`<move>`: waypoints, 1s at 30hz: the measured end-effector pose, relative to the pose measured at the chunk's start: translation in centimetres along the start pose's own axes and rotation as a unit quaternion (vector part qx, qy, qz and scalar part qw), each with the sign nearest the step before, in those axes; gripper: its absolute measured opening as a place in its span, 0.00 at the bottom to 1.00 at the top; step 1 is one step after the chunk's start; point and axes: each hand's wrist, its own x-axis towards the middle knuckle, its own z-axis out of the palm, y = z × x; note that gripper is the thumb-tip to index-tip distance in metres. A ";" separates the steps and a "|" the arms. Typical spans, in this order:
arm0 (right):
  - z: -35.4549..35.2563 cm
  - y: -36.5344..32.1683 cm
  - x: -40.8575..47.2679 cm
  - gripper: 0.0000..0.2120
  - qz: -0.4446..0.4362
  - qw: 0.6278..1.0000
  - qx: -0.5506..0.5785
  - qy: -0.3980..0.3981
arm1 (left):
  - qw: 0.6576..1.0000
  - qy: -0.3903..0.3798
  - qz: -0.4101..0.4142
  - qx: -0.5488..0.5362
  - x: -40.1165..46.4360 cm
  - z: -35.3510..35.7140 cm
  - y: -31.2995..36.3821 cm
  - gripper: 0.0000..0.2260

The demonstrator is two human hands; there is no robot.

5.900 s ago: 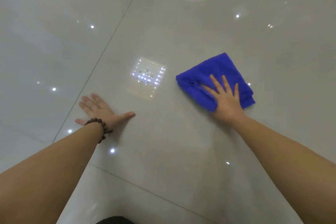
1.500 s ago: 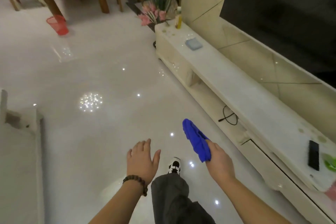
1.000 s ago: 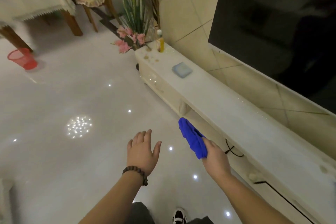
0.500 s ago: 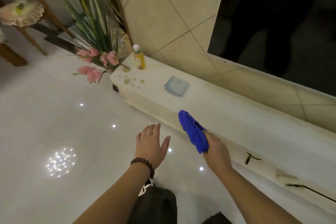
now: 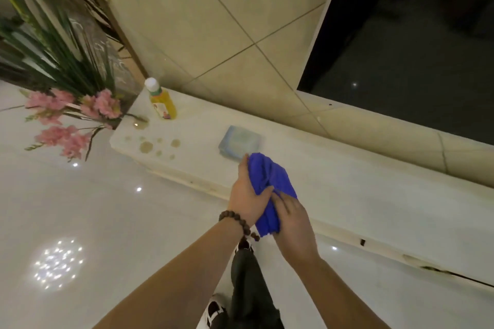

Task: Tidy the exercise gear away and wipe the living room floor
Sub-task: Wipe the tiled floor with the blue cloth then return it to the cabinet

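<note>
Two hands now grip the blue cloth (image 5: 270, 181), left hand (image 5: 247, 195) newly joined

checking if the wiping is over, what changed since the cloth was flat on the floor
The blue cloth is off the floor, bunched and held over the white TV cabinet. The left hand, bare until now, has joined the right hand in gripping it. The right hand never let go.

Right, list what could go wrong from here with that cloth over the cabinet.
1. Both the left hand and right hand grip the blue cloth above the white cabinet top; a sweep toward the brown stains might knock over the yellow bottle.
2. The cloth may drag the pale blue pad off the edge.
</note>
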 end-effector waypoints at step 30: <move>17.8 21.2 17.1 0.27 0.176 0.966 -0.140 -0.126 | 0.789 -0.218 0.168 0.550 25.5 13.4 -17.7 0.38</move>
